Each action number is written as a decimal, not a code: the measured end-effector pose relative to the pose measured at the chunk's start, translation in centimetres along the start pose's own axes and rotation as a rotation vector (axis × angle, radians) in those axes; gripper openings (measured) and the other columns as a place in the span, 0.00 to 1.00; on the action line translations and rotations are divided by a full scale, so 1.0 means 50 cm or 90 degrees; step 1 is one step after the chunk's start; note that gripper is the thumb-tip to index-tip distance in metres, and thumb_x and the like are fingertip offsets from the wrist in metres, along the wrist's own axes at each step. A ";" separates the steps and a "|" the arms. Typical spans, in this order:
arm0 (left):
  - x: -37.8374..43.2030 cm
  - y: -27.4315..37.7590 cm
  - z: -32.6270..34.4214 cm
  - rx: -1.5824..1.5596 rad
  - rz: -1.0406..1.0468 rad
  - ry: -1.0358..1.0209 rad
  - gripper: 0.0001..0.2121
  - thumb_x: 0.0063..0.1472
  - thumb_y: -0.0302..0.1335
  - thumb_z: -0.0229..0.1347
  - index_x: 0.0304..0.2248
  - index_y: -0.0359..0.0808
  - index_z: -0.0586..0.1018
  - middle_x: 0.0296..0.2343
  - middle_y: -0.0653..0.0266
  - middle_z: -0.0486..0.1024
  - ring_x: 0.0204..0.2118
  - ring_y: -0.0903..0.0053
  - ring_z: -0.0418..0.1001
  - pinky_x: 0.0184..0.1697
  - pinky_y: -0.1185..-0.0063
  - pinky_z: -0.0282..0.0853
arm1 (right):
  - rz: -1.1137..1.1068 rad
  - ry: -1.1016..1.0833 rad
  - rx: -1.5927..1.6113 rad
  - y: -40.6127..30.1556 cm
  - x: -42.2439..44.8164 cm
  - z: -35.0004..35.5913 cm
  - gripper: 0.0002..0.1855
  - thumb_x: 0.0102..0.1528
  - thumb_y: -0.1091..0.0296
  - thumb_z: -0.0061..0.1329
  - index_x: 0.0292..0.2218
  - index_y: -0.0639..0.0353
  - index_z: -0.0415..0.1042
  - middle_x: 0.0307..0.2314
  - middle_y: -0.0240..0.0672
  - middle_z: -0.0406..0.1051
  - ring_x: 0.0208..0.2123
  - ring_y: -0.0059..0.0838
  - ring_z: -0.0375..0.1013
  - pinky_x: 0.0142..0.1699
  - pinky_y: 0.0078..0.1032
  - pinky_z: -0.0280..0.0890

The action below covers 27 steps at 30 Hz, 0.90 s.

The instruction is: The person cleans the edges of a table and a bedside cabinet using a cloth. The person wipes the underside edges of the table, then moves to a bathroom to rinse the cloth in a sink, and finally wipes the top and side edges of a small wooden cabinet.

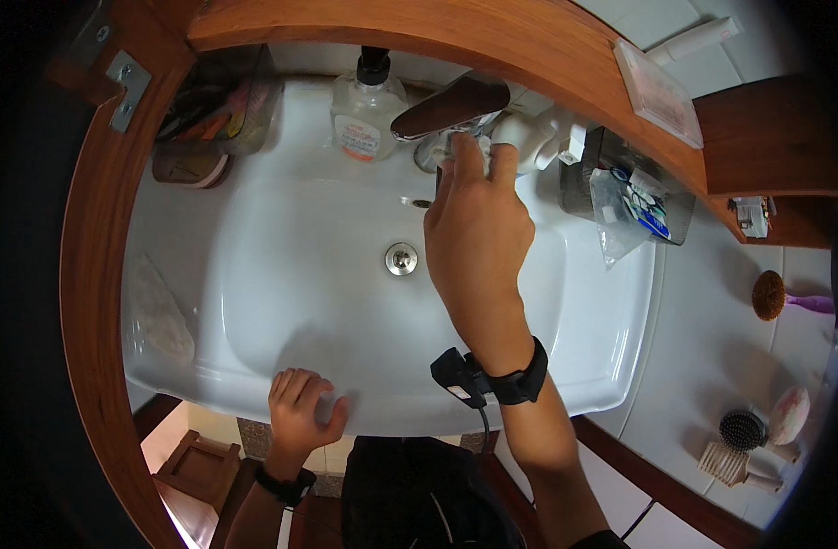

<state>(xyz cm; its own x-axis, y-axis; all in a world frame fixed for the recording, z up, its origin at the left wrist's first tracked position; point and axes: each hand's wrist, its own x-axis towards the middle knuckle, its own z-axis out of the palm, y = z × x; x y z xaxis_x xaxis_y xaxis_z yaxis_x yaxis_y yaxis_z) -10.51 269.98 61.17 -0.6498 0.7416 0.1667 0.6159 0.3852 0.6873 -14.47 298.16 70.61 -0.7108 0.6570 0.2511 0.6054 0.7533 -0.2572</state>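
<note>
Before me is a white ceramic washbasin (pixel 309 226) with a metal drain plug (pixel 400 259). My right hand (pixel 479 219) reaches to its back, fingers pressed around the base of a chrome faucet (pixel 453 106). A crumpled white wipe (pixel 486 154), cloth or tissue, shows between those fingers; the hand hides most of it. Close on the right of the fingers stands a white bottle (pixel 522 137). My left hand (pixel 302 412) rests at or just over the basin's front rim, holding nothing, thumb apart from loosely bent fingers.
A clear soap bottle (pixel 361 127) stands left of the faucet. Bins of toiletries occupy the back left (pixel 247 123) and right (pixel 676 206). A whitish cloth (pixel 159 312) lies on the left ledge. A wooden cabinet frame (pixel 405 27) arches overhead; brushes (pixel 743 430) hang at right.
</note>
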 end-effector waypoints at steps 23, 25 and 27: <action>-0.009 0.003 -0.002 0.021 -0.016 0.022 0.08 0.42 0.27 0.58 0.23 0.35 0.72 0.23 0.61 0.68 0.26 0.64 0.67 0.29 0.71 0.63 | 0.042 0.002 -0.069 0.006 0.000 -0.009 0.11 0.49 0.71 0.51 0.36 0.61 0.69 0.31 0.49 0.67 0.21 0.45 0.74 0.25 0.36 0.68; -0.010 0.002 -0.001 0.030 -0.018 0.027 0.08 0.42 0.28 0.59 0.22 0.36 0.73 0.23 0.63 0.68 0.26 0.66 0.67 0.30 0.72 0.63 | 0.061 -0.028 -0.038 0.009 -0.011 -0.035 0.11 0.56 0.67 0.46 0.40 0.59 0.72 0.28 0.49 0.70 0.23 0.50 0.73 0.28 0.41 0.68; -0.012 0.000 0.003 0.030 -0.017 0.030 0.08 0.42 0.28 0.59 0.22 0.36 0.73 0.22 0.63 0.69 0.26 0.66 0.67 0.30 0.72 0.63 | 0.040 -0.042 -0.035 0.019 -0.030 -0.044 0.10 0.55 0.66 0.47 0.37 0.60 0.70 0.30 0.49 0.68 0.22 0.48 0.74 0.26 0.38 0.68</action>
<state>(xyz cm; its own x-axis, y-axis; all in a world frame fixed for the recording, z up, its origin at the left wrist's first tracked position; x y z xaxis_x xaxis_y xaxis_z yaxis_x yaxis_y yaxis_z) -10.06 269.61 60.99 -0.6859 0.7045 0.1822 0.6176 0.4313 0.6577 -12.05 297.95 72.05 -0.6911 0.7015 0.1739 0.6675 0.7118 -0.2186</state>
